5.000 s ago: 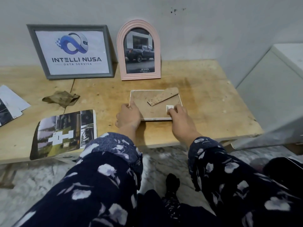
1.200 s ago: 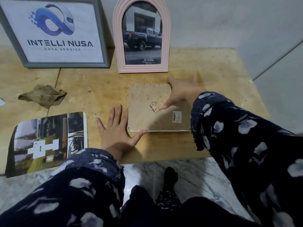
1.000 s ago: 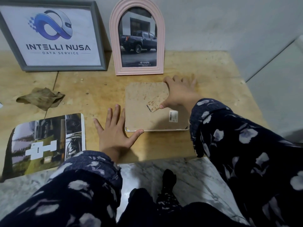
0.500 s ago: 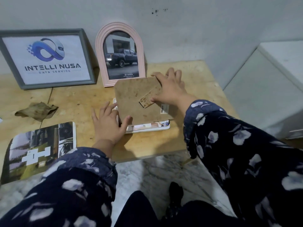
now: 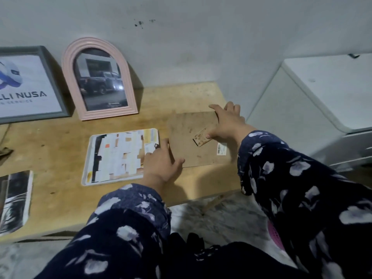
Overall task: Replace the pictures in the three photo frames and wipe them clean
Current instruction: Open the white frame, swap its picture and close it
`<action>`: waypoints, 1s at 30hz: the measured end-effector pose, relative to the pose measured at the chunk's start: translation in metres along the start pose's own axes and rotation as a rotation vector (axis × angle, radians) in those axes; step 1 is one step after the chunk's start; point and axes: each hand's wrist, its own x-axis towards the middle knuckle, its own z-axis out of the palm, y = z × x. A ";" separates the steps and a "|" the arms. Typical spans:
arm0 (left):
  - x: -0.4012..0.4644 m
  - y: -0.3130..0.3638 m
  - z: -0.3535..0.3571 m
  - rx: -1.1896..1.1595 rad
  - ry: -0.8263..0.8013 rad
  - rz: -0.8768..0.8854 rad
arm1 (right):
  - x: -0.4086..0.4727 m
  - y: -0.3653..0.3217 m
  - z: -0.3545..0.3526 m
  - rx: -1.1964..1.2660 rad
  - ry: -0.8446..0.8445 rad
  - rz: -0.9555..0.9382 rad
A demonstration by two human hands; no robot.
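Backing board (image 5: 193, 137) is lying flat on the wooden tabletop (image 5: 60, 150), just right of the white frame (image 5: 86, 174), which is lying face down with a patchy, pale picture back (image 5: 120, 154) showing inside its rim. Your right hand (image 5: 227, 123) is resting on the board's far right part, fingers (image 5: 215, 107) spread and fairly straight, with the thumb touching the small speckled stand flap (image 5: 202, 138). Your left hand (image 5: 161, 164) is lying across the frame's right edge and the board's left edge, fingers loosely extended and gripping nothing, the thumb on the board's near corner. A barcode sticker (image 5: 221, 149) is sitting near the board's right side. Behind, the pink arched frame (image 5: 98, 77) with a truck photo and the grey frame (image 5: 50, 77) with a logo print are leaning against the wall. A loose print (image 5: 14, 200) is lying at the tabletop's near left edge.
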 end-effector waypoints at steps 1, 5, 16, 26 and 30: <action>0.002 0.005 0.005 0.085 0.013 -0.022 | 0.003 0.004 0.005 0.023 0.012 -0.017; 0.013 0.012 0.014 0.293 0.032 -0.087 | 0.020 0.013 0.026 0.056 0.043 -0.072; 0.023 0.015 0.012 0.346 -0.119 -0.094 | 0.030 0.024 0.062 -0.082 -0.159 -0.047; 0.009 -0.058 -0.035 0.250 0.088 -0.263 | 0.020 -0.080 0.070 -0.178 -0.147 -0.249; 0.010 -0.104 -0.062 0.207 0.063 -0.376 | 0.019 -0.122 0.077 -0.024 -0.196 -0.305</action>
